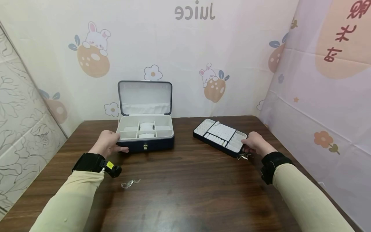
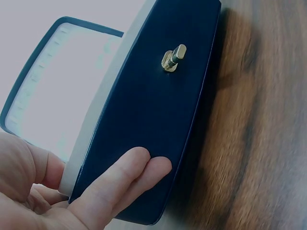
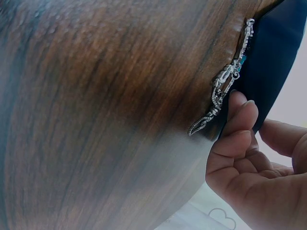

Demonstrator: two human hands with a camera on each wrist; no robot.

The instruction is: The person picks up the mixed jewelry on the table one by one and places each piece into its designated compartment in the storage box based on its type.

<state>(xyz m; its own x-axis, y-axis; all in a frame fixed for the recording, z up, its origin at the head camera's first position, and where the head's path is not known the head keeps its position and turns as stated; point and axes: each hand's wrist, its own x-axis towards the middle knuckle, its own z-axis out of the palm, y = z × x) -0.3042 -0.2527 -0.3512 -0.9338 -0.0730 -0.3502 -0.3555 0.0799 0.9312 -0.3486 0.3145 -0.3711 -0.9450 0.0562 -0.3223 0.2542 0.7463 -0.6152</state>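
Note:
A navy jewelry box [image 1: 150,144] with a white compartmented inside stands at the back left, its lid [image 1: 145,96] raised. My left hand [image 1: 108,143] grips its front left corner; in the left wrist view two fingers [image 2: 125,173] lie along the front face, below the gold clasp [image 2: 172,58]. Farther right, a navy jewelry tray [image 1: 215,142] with white padded sections lies slanted. At its right end, my right hand [image 1: 255,143] pinches the edge between thumb and curled fingers. A silver chain piece [image 3: 225,81] lies along the tray's edge, close to those fingertips.
Another silver chain piece [image 1: 130,184] lies on the dark wooden table [image 1: 185,199], to the front left. Printed cloth walls [image 1: 185,48] stand behind the table and along both sides.

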